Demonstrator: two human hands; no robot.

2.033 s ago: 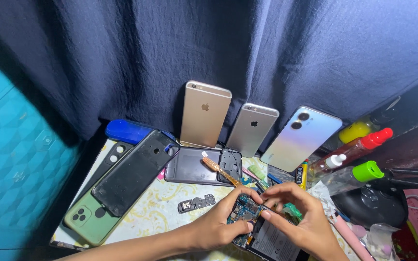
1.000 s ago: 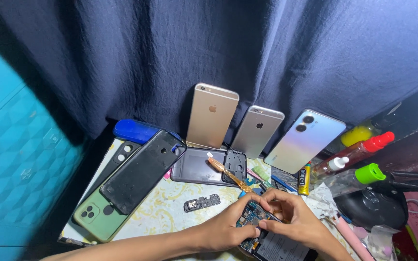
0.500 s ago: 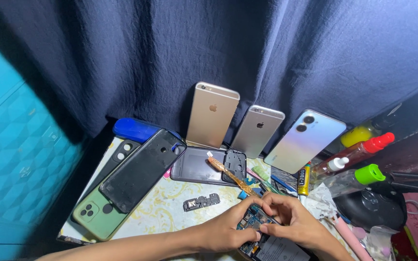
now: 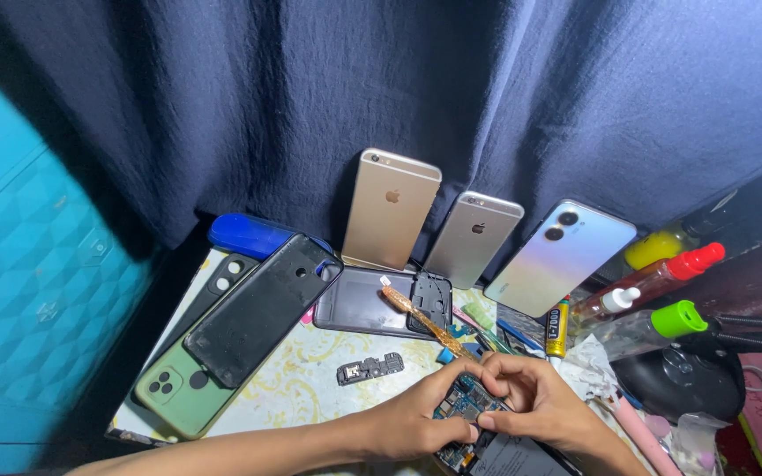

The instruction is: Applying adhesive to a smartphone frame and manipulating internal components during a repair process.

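Blue-green board: opened phone [image 4: 478, 432], cover off
Left hand [image 4: 416, 423]: fingertips pressing its circuit board
Right hand [image 4: 535, 405]: fingers pinched there, touching left
Nearby: loose black part [image 4: 370, 369]

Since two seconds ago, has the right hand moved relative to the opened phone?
Yes. The right hand has closed in leftward over the opened phone, its fingers now meeting the left hand.

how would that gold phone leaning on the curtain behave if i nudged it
The gold smartphone stands nearly upright against the dark blue curtain, so it would probably tip or slide. Its smooth metal back looks slippery. It seems thin and rigid, so it should not flex, and might land on the grey phone housing below.
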